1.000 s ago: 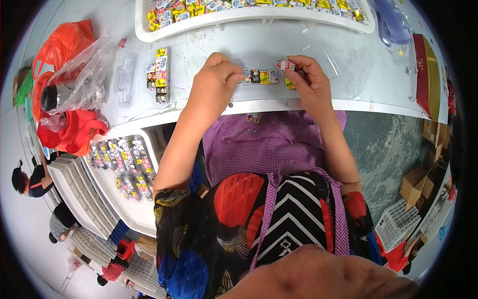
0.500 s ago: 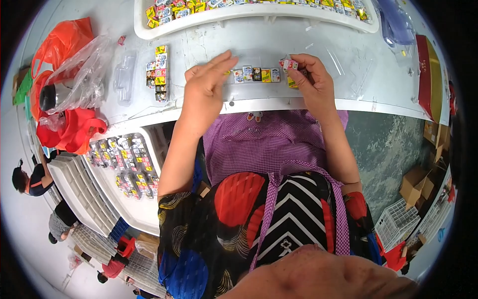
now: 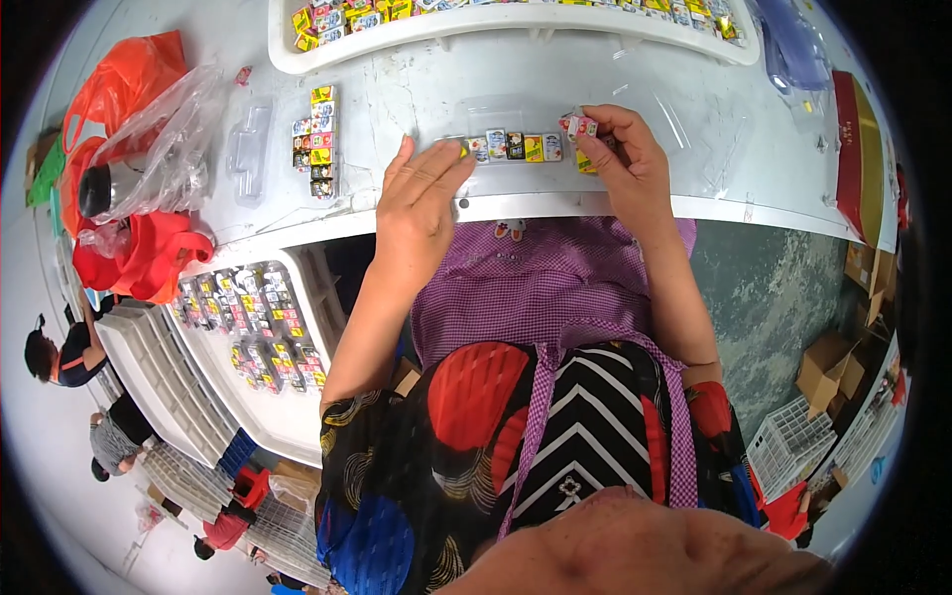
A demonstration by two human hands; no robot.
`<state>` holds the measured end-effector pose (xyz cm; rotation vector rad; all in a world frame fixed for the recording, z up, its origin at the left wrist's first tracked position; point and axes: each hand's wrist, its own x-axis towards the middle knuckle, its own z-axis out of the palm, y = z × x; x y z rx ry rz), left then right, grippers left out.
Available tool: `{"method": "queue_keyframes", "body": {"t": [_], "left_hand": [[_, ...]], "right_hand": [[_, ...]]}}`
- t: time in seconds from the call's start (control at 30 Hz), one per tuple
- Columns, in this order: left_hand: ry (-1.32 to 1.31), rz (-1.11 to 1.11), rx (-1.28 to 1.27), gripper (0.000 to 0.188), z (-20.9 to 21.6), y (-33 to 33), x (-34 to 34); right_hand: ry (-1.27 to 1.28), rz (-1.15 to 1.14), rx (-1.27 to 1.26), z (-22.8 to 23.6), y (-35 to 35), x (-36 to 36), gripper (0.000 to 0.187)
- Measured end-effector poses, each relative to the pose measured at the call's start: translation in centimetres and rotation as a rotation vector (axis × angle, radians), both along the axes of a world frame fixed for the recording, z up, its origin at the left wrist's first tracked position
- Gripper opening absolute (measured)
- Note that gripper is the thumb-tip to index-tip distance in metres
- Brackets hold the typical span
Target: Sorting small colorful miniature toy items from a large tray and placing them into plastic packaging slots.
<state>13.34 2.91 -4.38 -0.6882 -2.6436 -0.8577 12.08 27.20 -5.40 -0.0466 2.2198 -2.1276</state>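
A row of small printed boxes (image 3: 515,147) in white, black and yellow lies in a clear plastic tray near the table's front edge. My left hand (image 3: 421,203) rests at the row's left end, its fingers stretched out and covering the end boxes. At the right end, my right hand (image 3: 638,171) is closed, thumb and fingers pinching a small pink-and-white box (image 3: 581,126). Under the thumb a yellow box (image 3: 586,161) shows in part; whether it is held too, I cannot tell.
A filled clear tray of boxes (image 3: 321,144) and a bare clear tray (image 3: 250,154) lie to the left. A large white bin (image 3: 516,42) of loose boxes stands at the back. Red bags (image 3: 139,260) sit far left; a white crate (image 3: 307,297) of filled packs is below the table.
My left hand has turned and come down nearer the table edge, its fingers now flat against the row's left end. My right hand keeps its pinch in nearly the same place.
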Motion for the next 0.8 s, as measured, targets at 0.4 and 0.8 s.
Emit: {"method": "queue_keyframes", "body": {"t": [0.4, 0.8], "left_hand": [[-0.071, 0.216, 0.15, 0.023, 0.3, 1.1, -0.5], [-0.207, 0.265, 0.144, 0.007, 0.9, 1.4, -0.6]], "right_hand": [[0.006, 0.009, -0.012, -0.4, 0.1, 0.1, 0.028], [0.024, 0.016, 0.016, -0.2, 0.1, 0.0, 0.029]]}}
